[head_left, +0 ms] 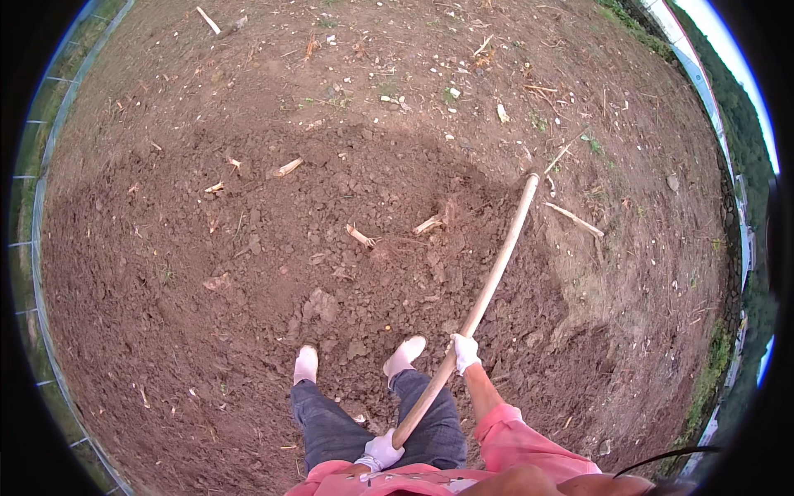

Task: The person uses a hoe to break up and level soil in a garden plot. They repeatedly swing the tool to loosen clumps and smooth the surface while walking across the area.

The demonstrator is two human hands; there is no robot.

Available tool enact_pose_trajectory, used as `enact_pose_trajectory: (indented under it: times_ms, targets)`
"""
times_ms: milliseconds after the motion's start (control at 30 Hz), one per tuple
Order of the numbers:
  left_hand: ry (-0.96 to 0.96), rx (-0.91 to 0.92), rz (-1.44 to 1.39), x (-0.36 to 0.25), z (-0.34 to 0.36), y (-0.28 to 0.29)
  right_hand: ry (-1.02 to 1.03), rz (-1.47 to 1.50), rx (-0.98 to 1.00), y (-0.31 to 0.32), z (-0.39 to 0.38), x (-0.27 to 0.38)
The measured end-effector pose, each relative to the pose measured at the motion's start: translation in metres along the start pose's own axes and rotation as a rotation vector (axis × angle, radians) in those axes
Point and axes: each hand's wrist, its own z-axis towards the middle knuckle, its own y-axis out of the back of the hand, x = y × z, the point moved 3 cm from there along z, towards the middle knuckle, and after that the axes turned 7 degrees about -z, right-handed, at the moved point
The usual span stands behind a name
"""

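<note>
A long, pale wooden tool handle (500,266) slants from my lap up to the far right, its far end at the soil's surface. Whatever head it has cannot be made out there. My left hand (383,451), in a white glove, is wrapped round the near end, close to my body. Further up the shaft, my right hand (466,351), also in a white glove, grips it from the right side. Both hands are closed on the wood. Broken, dark brown soil (273,256) lies around and ahead of my feet.
Pale boots (404,356) stand on the loose soil. Cut stalk stubs (360,236) lie ahead, with a dry stick (576,220) beside the handle's far end. Firmer ground with small stones (389,99) lies beyond. A fence (40,240) curves along the left.
</note>
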Motion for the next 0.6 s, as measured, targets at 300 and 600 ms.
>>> enact_pose_trajectory:
  times_ms: [300,600]
  targets:
    - [-0.367,-0.087,-0.016,-0.048,0.017,0.055,0.267,0.319,0.037,0.035,-0.072,0.128]
    - [-0.566,-0.183,-0.171,-0.262,0.077,0.107,0.757,0.174,-0.044,0.099,-0.047,0.365]
